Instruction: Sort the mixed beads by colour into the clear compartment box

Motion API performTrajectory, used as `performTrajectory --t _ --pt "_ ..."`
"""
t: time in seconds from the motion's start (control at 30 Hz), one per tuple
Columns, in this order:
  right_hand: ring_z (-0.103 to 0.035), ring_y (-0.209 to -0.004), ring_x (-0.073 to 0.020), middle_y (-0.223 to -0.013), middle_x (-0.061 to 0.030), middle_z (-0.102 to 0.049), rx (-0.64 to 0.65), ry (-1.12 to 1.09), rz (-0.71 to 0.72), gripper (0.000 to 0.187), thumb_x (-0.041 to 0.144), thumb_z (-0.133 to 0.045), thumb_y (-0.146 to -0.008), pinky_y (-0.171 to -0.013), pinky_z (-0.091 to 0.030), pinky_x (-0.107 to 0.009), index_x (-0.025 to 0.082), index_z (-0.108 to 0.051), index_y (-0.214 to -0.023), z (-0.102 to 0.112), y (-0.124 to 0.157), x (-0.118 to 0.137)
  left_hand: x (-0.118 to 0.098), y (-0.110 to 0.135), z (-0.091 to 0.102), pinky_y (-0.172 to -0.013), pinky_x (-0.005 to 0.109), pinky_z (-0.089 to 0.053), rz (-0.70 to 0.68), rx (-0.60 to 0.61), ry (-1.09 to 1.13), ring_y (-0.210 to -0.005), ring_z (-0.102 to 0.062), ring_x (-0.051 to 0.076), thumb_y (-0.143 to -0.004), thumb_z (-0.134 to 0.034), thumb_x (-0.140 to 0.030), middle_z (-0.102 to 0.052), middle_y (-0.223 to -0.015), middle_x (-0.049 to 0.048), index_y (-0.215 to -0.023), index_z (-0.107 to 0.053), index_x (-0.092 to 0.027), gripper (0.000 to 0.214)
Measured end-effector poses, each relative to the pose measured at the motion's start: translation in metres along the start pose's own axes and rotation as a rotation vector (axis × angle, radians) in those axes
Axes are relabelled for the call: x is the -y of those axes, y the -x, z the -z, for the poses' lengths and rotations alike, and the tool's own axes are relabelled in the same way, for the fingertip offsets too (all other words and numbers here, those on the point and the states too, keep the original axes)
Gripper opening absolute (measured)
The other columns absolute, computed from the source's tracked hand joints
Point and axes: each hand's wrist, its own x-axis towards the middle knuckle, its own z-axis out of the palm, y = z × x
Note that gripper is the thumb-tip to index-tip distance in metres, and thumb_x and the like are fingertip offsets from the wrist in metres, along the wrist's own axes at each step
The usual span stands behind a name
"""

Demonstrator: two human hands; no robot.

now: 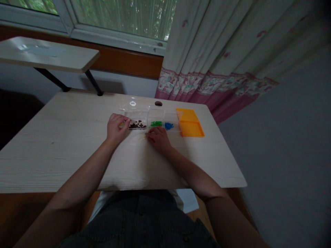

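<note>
My left hand (pixel 117 128) is at the left end of a row of clear plastic boxes, its thumb and fingers closed together by the box (pixel 137 115) with dark brown pieces (pixel 138 125). A bit of yellow shows by its fingers, too small to make out. My right hand (pixel 158 138) rests low on the table in front of the green pieces (pixel 156 123), fingertips pinched near small yellow pieces (pixel 144 137) on the tabletop. Whether one is between the fingers cannot be made out. Blue pieces (pixel 169 126) lie in the clear box to the right.
An open orange case (pixel 191 129) lies right of the clear boxes. A raised white shelf (pixel 49 53) on black legs stands at the table's back left. The table (pixel 72 151) has a round cable hole (pixel 158 103) at its back edge; a curtain (pixel 196 51) hangs behind.
</note>
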Motion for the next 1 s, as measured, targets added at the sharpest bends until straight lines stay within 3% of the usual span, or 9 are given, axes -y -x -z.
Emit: performTrajectory --t 0.27,0.53,0.7,0.87,1.0 --pt "-0.049 -0.109 -0.0233 -0.110 -0.0053 -0.068 -0.001 0.119 0.051 0.020 0.028 -0.054 -0.095 -0.095 -0.032 -0.040 0.024 -0.073 -0.101 0.002 0.000 0.007 0.021 -0.003 0.010 -0.084 0.038 -0.040 0.080 -0.065 -0.085 -0.080 -0.054 0.019 -0.095 -0.053 -0.032 -0.065 -0.075 0.0026 -0.075 -0.067 -0.020 0.027" --pt "-0.049 -0.105 -0.0233 -0.105 -0.0067 -0.067 0.003 0.173 0.081 0.020 0.026 -0.050 -0.097 -0.093 -0.031 -0.040 0.022 -0.070 -0.098 0.004 -0.001 0.011 0.037 -0.003 0.012 -0.086 0.040 -0.039 0.059 -0.016 -0.114 -0.085 -0.052 0.019 -0.094 -0.055 -0.029 -0.062 -0.077 0.0027 -0.073 -0.069 -0.019 0.027" --pt "-0.049 -0.105 -0.0229 -0.105 -0.0065 -0.068 -0.062 0.138 0.056 0.023 0.031 -0.047 -0.098 -0.095 -0.031 -0.039 0.021 -0.068 -0.098 0.002 0.000 0.009 0.042 0.000 0.012 -0.083 0.039 -0.038 -0.012 0.019 -0.140 -0.084 -0.047 0.018 -0.090 -0.059 -0.026 -0.059 -0.077 0.0021 -0.069 -0.064 -0.017 0.023" --pt "-0.050 -0.105 -0.0226 -0.106 -0.0064 -0.068 -0.096 0.079 0.021 0.020 0.031 -0.050 -0.096 -0.095 -0.032 -0.038 0.021 -0.067 -0.098 0.001 0.001 0.007 0.048 0.001 0.009 -0.079 0.038 -0.038 0.032 0.038 -0.226 -0.077 -0.045 0.019 -0.084 -0.063 -0.027 -0.054 -0.070 0.0035 -0.061 -0.060 -0.017 0.025" --pt "-0.051 -0.105 -0.0228 -0.105 -0.0072 -0.068 -0.095 0.035 0.001 0.019 0.030 -0.051 -0.096 -0.095 -0.032 -0.038 0.021 -0.068 -0.098 0.002 0.001 0.007 0.049 0.001 0.010 -0.078 0.037 -0.036 0.042 0.015 -0.230 -0.075 -0.044 0.018 -0.088 -0.062 -0.032 -0.052 -0.069 0.0033 -0.061 -0.059 -0.017 0.030"
